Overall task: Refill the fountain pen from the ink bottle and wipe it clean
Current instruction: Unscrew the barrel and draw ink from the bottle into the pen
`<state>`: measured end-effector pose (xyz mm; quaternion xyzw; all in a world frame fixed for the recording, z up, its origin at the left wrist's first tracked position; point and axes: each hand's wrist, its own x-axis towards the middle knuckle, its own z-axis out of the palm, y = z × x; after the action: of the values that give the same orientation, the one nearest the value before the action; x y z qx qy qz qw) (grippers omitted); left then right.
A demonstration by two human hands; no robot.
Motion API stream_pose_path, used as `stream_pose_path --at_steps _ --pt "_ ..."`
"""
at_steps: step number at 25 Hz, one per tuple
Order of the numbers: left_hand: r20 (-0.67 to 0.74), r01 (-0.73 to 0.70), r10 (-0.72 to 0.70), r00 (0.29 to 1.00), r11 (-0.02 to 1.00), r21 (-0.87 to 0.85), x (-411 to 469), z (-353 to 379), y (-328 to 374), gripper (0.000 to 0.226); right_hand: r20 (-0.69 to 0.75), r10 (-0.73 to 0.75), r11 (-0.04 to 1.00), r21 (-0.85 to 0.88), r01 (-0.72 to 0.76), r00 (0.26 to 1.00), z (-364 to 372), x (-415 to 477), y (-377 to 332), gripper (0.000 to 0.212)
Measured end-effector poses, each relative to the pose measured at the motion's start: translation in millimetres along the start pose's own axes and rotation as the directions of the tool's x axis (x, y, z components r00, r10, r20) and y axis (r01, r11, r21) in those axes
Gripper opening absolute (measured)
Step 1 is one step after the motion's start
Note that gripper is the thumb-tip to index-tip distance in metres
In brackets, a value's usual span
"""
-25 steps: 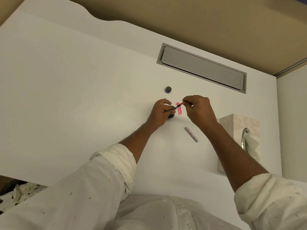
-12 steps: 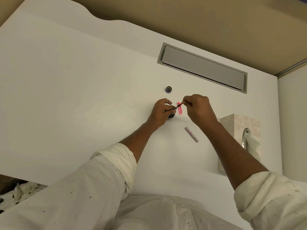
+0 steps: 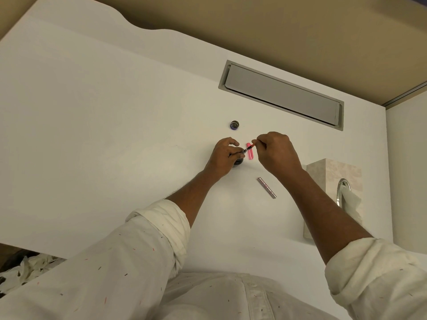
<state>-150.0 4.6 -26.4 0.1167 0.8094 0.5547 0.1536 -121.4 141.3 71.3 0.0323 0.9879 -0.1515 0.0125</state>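
Observation:
My left hand (image 3: pixel 223 158) pinches the dark front section of the fountain pen (image 3: pixel 245 150) just above the ink bottle (image 3: pixel 238 163), which is mostly hidden under that hand. My right hand (image 3: pixel 276 151) grips the thin orange-red rear end of the pen's converter (image 3: pixel 252 146). A pink pen part (image 3: pixel 249 154) lies on the white desk (image 3: pixel 115 135) between my hands. The bottle's cap (image 3: pixel 234 125) rests on the desk beyond my left hand. A metallic pink pen barrel (image 3: pixel 266 188) lies nearer to me, below my right wrist.
A beige tissue box (image 3: pixel 332 181) with a tissue sticking out of a metal ring stands at the right. A grey cable-tray lid (image 3: pixel 280 94) is set into the far part of the desk. Crumpled paper (image 3: pixel 25 266) lies below the desk's left edge.
Both hands stay at the bottle with the pen between them; only small finger shifts are visible.

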Motion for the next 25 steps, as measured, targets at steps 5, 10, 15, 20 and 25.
stream_pose_path --at_steps 5,10,15,20,25 --pt "-0.006 -0.012 0.012 1.0 1.0 0.006 -0.5 -0.2 0.5 0.017 0.005 0.022 0.999 -0.041 -0.022 1.0 1.4 1.2 -2.1 0.033" --pt "0.011 0.002 -0.002 1.0 1.0 -0.002 0.5 -0.6 0.2 0.018 -0.002 0.027 0.999 0.026 -0.027 1.0 1.3 0.5 -1.4 0.034" --pt "0.01 0.009 -0.009 1.0 1.0 -0.013 0.5 -0.3 -0.2 0.017 -0.064 0.027 0.991 0.13 -0.018 0.998 -1.8 -2.7 -1.3 0.021" --pt "0.012 0.009 -0.009 1.0 1.0 -0.004 1.5 -0.2 -1.2 0.016 -0.04 -0.043 0.995 0.083 0.046 0.998 -1.2 -1.8 -0.6 0.018" --pt "0.01 0.005 -0.005 1.0 1.0 0.012 1.8 0.6 -2.5 0.017 -0.011 -0.018 0.998 0.052 0.019 1.0 0.2 -1.1 0.1 0.024"
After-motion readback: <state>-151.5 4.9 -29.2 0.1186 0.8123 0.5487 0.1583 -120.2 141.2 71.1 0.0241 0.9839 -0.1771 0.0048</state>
